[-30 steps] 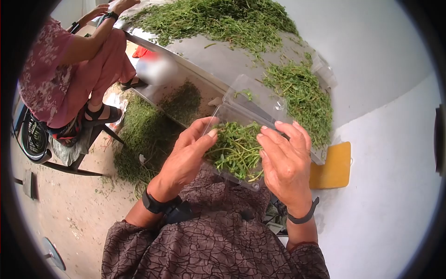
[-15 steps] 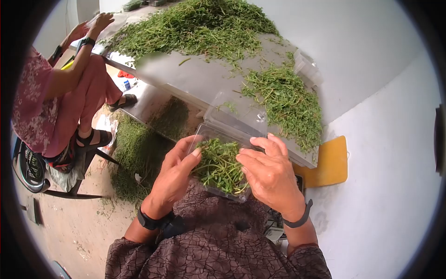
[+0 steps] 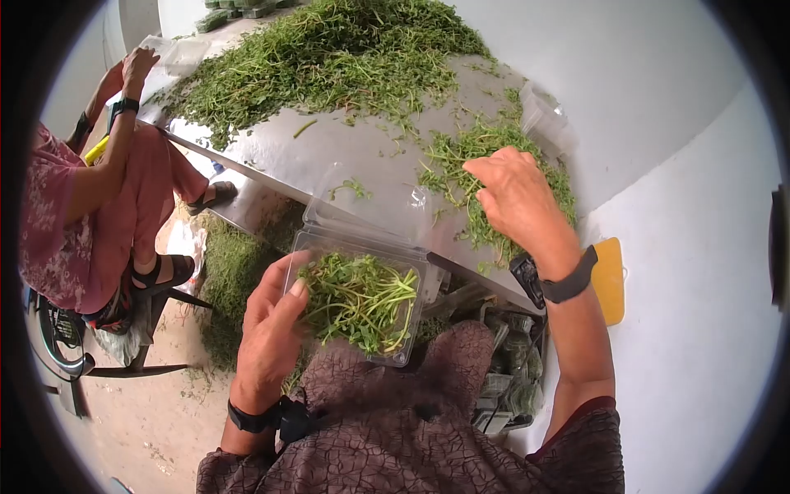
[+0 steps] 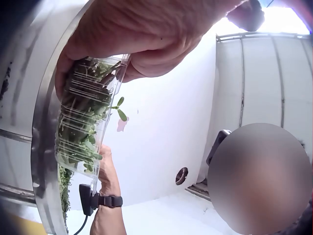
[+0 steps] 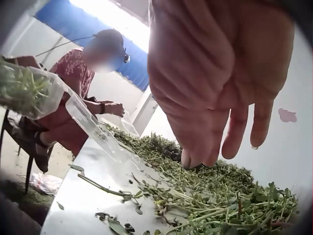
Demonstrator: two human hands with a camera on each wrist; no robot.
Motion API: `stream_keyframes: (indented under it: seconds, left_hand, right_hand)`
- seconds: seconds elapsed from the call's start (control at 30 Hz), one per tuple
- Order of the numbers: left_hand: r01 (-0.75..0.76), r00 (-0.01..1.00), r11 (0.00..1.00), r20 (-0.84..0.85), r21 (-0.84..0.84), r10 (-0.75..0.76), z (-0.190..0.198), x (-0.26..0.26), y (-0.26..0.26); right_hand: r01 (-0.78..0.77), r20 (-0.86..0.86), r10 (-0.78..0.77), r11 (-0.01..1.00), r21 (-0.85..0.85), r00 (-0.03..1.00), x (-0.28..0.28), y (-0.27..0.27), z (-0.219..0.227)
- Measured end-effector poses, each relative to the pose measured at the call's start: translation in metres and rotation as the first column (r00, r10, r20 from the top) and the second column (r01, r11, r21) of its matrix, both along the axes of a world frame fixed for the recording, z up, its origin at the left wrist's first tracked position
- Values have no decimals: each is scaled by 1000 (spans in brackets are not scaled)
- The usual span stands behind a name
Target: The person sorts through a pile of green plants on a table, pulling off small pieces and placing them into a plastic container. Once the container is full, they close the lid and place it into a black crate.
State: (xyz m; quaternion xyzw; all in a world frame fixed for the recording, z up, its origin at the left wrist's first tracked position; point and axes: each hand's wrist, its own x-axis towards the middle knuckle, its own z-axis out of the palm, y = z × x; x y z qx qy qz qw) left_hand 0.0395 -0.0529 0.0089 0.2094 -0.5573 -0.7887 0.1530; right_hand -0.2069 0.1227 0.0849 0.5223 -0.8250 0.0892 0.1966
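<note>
Right hand (image 5: 215, 73), outer fingers apart (hidden in the head view), hovers over greens (image 5: 264, 208).

Plain workroom, with heaps of greens (image 3: 329, 70) on a shiny table (image 3: 276, 152).

Head view hides most of the left hand's (image 3: 270, 325) fingers behind the tub (image 3: 419, 309), fyi. Can't really tell if the right hand (image 3: 520, 198) touches the greens (image 3: 448, 165) or just sits over them. Yellow board's (image 3: 610, 284) partly behind the forearm, the stacked packs (image 3: 216, 20) get chopped by the top edge, and the other person's (image 5: 73, 71) face is blurred.
</note>
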Motion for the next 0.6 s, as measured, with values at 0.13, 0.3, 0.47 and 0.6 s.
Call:
stream_keyframes:
  seconds: [0.13,0.3,0.47,0.6]
  left_hand:
    - [-36,998,994,-42,100,41,-2,-3,-2]
    - [-15,998,989,-53,145,23,-10,2,-13]
    - [-55,995,988,-74,143,67,-11,2,-20]
    - [-41,996,989,-78,143,52,-17,0,-23]
  right_hand:
    - [86,-74,-70,967,239,995,-29,-10,-20]
    - [66,-126,-32,960,274,992,-60,-6,-38]
    - [123,-91,-112,986,117,990,-64,-14,-17]
    - [51,87,-54,998,41,995,-68,-34,-26]
